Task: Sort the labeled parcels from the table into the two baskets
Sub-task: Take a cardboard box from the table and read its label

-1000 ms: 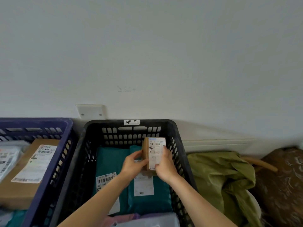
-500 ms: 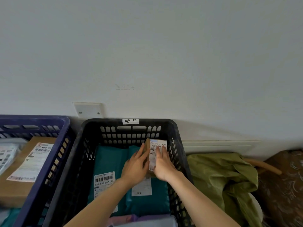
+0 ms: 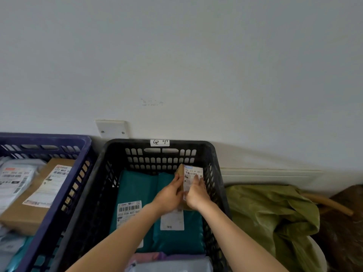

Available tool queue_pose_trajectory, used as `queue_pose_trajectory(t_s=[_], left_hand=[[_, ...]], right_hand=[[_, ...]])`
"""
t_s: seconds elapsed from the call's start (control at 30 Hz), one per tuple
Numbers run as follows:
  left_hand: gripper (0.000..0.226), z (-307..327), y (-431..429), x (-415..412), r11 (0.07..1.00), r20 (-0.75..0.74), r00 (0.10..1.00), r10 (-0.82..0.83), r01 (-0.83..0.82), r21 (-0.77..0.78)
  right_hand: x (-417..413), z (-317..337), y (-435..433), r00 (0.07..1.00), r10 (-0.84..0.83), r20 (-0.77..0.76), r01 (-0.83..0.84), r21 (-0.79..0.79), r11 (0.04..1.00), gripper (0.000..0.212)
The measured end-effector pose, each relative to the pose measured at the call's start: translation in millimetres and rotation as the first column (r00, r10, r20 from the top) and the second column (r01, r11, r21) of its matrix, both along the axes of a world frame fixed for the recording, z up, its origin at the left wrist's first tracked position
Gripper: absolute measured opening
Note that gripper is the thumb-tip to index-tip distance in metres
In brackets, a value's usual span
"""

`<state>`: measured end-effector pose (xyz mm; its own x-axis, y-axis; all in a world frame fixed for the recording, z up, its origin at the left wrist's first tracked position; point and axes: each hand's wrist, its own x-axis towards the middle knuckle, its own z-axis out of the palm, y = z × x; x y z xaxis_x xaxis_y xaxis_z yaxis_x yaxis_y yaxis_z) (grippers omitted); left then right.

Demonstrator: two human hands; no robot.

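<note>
With both hands, left (image 3: 170,195) and right (image 3: 197,193), clamped on the small box (image 3: 190,176) low inside the black basket (image 3: 115,154), this looks like placement; next: set on teal bags (image 3: 137,185), let go.

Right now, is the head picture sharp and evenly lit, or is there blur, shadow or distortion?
Head view: soft, dim light, no glare; a shadow falls on the wall right of the black basket; wide-angle bending curves the basket rims; the parcel label between the left hand and right hand is too blurred to read fully.
</note>
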<state>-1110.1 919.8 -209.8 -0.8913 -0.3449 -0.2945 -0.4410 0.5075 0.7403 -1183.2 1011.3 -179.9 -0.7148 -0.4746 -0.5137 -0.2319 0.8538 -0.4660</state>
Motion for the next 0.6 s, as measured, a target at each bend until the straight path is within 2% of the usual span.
queue_pose_trajectory(t_s=[0.2, 0.33, 0.6], left_hand=[[0.067, 10.9, 3.6, 15.9, 0.995, -0.078, 0.995, 0.069, -0.062, 0.082], [0.062, 27.3, -11.2, 36.5, 0.989, -0.088, 0.986, 0.142, -0.145, -0.03], [0.058, 98.6, -63.9, 113.2, 0.93, -0.254, 0.931, 0.264, -0.315, -0.19]], right_hand=[[2.5, 10.6, 4.7, 1.0, -0.027, -0.004, 0.027, -0.097, 0.995, 0.083], [6.0, 24.5, 3.5, 1.0, 0.01, -0.017, -0.014, -0.252, 0.968, 0.075], [49.6, 82.2, -27.6, 0.976, 0.091, -0.199, -0.18, -0.49, 0.853, 0.059]])
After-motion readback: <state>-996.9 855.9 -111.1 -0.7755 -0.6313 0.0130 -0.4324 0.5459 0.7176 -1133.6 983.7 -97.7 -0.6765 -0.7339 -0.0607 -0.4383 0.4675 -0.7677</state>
